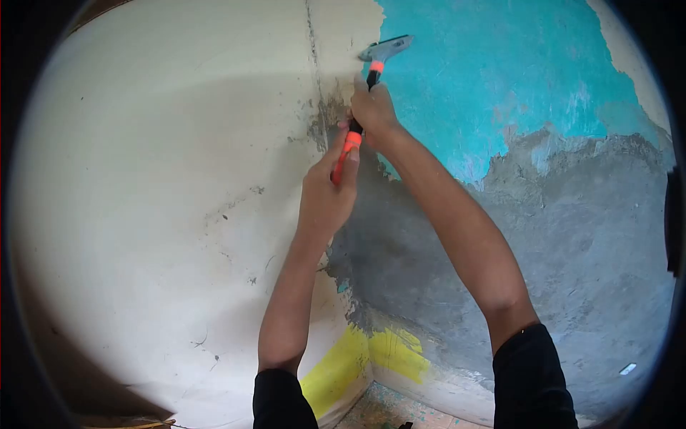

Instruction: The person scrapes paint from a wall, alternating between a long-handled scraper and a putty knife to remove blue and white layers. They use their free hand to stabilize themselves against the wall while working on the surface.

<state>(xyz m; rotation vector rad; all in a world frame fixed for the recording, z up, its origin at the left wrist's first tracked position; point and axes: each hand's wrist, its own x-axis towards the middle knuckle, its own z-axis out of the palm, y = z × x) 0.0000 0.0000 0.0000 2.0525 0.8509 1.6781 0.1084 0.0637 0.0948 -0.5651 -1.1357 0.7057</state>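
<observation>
Scraper (354,137) juts above the right hand (374,113), left hand (327,193) gripping lower.

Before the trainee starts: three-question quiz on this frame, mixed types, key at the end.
1. Multiple choice: the left hand and right hand both hold the scraper. Which is nearer its blade?
A) left
B) right
C) both equally near

2. True or false: the turquoise patch lies above the grey area.

3. Fill in: the bright paint band running low across the corner is ____ in colour.

Key: 1. B; 2. true; 3. yellow.
</observation>
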